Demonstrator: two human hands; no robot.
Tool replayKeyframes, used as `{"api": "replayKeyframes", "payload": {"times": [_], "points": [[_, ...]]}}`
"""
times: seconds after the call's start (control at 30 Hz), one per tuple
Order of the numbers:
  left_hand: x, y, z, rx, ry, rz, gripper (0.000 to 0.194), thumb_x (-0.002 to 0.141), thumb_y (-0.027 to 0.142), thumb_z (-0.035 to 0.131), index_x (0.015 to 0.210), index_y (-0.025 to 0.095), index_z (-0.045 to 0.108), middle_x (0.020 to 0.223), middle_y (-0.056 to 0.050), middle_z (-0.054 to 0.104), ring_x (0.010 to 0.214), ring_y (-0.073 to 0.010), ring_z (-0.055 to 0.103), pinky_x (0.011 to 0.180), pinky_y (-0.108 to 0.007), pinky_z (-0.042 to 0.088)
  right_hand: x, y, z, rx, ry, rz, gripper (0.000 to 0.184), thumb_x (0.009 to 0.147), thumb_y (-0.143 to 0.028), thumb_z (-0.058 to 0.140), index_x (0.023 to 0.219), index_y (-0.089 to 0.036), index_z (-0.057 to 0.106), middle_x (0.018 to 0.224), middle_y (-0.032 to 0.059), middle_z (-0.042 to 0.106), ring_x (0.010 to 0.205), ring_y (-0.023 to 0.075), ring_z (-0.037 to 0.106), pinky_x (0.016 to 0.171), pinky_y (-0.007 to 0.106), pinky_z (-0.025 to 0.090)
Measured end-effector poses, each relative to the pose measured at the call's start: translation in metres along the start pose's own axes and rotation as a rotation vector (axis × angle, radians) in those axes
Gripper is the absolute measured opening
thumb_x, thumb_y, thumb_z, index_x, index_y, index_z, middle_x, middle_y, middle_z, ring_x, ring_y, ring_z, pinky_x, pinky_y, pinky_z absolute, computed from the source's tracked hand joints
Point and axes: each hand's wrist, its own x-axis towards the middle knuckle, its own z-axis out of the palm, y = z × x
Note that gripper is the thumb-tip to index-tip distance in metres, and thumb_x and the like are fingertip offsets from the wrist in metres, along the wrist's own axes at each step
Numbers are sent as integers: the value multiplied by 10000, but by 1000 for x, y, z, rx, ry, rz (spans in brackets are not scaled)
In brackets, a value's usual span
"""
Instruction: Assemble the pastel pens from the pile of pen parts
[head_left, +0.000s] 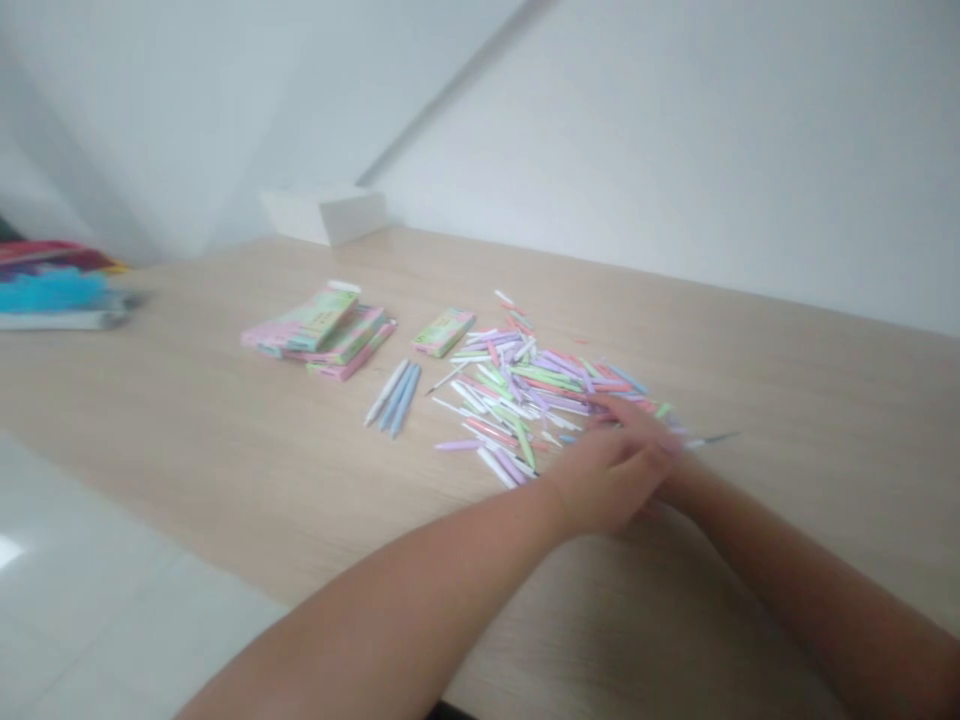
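A loose heap of thin pastel sticks point(517, 395) in pink, green, lilac and white lies on the wooden table point(225, 450). My left hand point(607, 477) rests at the heap's lower right edge, its fingers reaching over some sticks. My right hand point(675, 478) sits close behind it, partly hidden and blurred. Whether either hand holds a stick is hidden. To the left of the heap lies a small group of blue and white sticks point(394, 397). Beyond them are several flat pink and green packets point(322, 332).
A white box point(324, 215) stands against the wall at the table's far side. A blurred pile of colourful items point(52, 290) lies at the far left. The table's near edge drops to a pale tiled floor point(97, 600).
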Motion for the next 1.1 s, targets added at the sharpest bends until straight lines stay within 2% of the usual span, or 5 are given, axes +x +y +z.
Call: {"api": "replayKeyframes", "payload": {"times": [0.13, 0.27, 0.6, 0.8, 1.1], "points": [[6, -8, -3, 25, 81, 10, 549, 1062, 483, 265, 943, 154, 688, 896, -67, 697, 939, -219, 643, 947, -370, 510, 60, -13, 39, -86, -33, -56, 499, 959, -421, 564, 1371, -149, 641, 1478, 198, 583, 1396, 377, 516, 1188, 543, 379], [11, -14, -10, 83, 88, 95, 498, 1061, 418, 281, 946, 152, 686, 967, -71, 719, 1087, -231, 631, 1109, -386, 429, 87, -28, 59, -264, -190, -180, 575, 1007, -510, 481, 1516, -245, 520, 1630, 140, 419, 1486, 389, 396, 1192, 672, 288], [7, 1, -15, 69, -49, 98, 517, 1068, 420, 265, 1103, 135, 696, 1104, -97, 733, 1145, -225, 644, 1097, -344, 455, 77, 15, 32, -199, -146, -399, 487, 1007, -409, 505, 1464, -253, 565, 1523, 126, 548, 1432, 325, 475, 1174, 548, 387], [6, 4, -13, 72, -43, 73, 521, 1059, 482, 284, 1016, 164, 694, 983, -79, 735, 1058, -227, 660, 1019, -338, 492, 77, -13, 28, -244, -203, -482, 289, 997, -443, 539, 1019, -214, 714, 1049, 108, 718, 1022, 272, 643, 925, 432, 492], [8, 2, -13, 81, -3, 103, 537, 1062, 467, 260, 943, 161, 684, 975, -66, 725, 1048, -220, 649, 1033, -352, 470, 84, -35, 34, -357, -279, -524, 344, 1012, -450, 516, 1110, -214, 746, 1096, 127, 716, 1008, 283, 644, 880, 422, 476]]}}
